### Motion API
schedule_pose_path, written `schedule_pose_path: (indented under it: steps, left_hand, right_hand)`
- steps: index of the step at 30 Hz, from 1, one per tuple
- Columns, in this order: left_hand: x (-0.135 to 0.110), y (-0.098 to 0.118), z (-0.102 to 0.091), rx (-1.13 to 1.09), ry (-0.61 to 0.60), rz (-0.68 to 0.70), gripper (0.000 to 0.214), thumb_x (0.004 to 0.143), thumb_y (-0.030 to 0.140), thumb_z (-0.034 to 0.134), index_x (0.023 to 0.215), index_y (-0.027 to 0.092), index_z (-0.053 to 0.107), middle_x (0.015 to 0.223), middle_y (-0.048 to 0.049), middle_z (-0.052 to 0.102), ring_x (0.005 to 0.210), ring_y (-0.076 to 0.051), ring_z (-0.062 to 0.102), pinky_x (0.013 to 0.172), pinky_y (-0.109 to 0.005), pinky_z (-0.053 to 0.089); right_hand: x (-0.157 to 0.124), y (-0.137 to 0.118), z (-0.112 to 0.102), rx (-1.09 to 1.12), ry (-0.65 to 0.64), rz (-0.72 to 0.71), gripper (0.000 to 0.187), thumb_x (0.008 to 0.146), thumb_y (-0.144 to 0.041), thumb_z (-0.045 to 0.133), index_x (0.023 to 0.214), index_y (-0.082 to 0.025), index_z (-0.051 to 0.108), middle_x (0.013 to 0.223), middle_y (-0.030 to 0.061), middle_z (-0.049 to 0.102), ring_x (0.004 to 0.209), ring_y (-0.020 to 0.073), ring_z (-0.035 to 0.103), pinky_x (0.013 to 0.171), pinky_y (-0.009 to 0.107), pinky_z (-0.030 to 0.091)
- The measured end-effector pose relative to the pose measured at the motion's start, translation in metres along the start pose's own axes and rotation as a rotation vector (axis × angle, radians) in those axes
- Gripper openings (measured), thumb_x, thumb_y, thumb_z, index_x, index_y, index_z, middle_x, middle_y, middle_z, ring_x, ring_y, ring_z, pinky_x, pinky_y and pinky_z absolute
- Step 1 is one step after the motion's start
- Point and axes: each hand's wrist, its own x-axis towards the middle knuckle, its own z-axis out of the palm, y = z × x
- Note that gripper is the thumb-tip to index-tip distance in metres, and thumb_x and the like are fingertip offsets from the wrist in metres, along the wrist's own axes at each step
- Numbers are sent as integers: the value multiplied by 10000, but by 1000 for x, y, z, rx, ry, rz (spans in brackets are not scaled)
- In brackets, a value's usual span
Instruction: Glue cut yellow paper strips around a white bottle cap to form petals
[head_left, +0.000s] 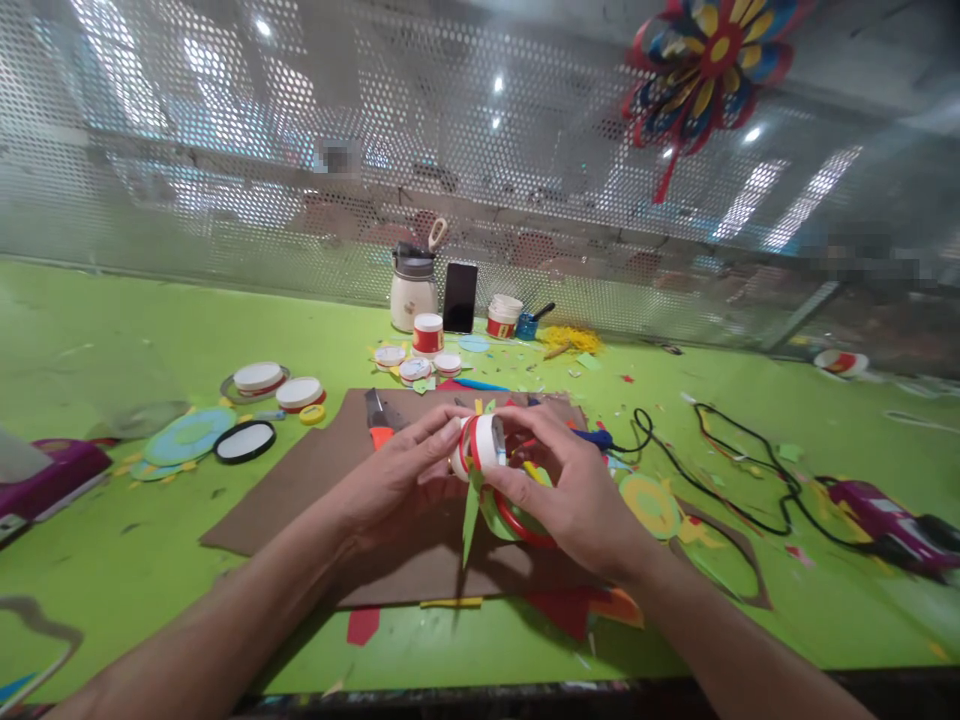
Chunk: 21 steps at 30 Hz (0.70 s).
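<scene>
Between both hands, over a brown cardboard sheet (300, 500), is a short white tub-like piece with a red band (484, 445). A pointed green paper strip (470, 515) hangs from its lower side. My left hand (409, 455) grips its left side with the fingers closed. The fingers of my right hand (559, 480) curl round its right side. Below my right hand lie a red ring (517, 525) and more green paper, partly hidden. An orange-handled cutter (381, 430) rests beside my left hand. Behind my right hand, a blue-handled tool (596, 438) with a black cord is partly covered.
White lids (259, 377) and paper discs (191, 438) lie at left. A jug (414, 290), a phone (460, 297) and red-and-white tubs (428, 335) stand at the back. A black cord (750, 500) leads to a purple device (892, 520) at right. Paper scraps litter the green table.
</scene>
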Motion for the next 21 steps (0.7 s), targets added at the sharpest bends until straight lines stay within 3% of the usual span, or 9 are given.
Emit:
schedule_pose_path:
  steps: [8, 12, 21]
  left_hand:
    - [3, 0, -6, 5, 19, 22, 170, 906, 284, 535, 1028, 205, 622, 976, -53, 676, 870, -164, 633, 781, -281, 482]
    - [5, 4, -13, 22, -69, -43, 190, 888, 288, 573, 1046, 205, 635, 986, -68, 690, 903, -196, 642, 810, -324, 484]
    - [6, 3, -14, 44, -38, -47, 159, 868, 295, 601, 981, 208, 670, 966, -49, 694, 866, -188, 632, 798, -308, 467]
  right_hand:
    - [-2, 0, -1, 37, -8, 18, 359, 851, -290, 631, 1200, -226, 578, 1143, 65, 575, 1012, 188, 594, 890, 344, 510]
    - [-2, 2, 1, 45, 3, 60, 394, 857, -302, 617, 1242, -247, 554, 1180, 66, 606, 1026, 205, 611, 927, 390, 505]
    - [-3, 4, 2, 61, -3, 44, 347, 862, -256, 592, 1208, -259, 575, 1156, 47, 620, 969, 181, 624, 886, 366, 537]
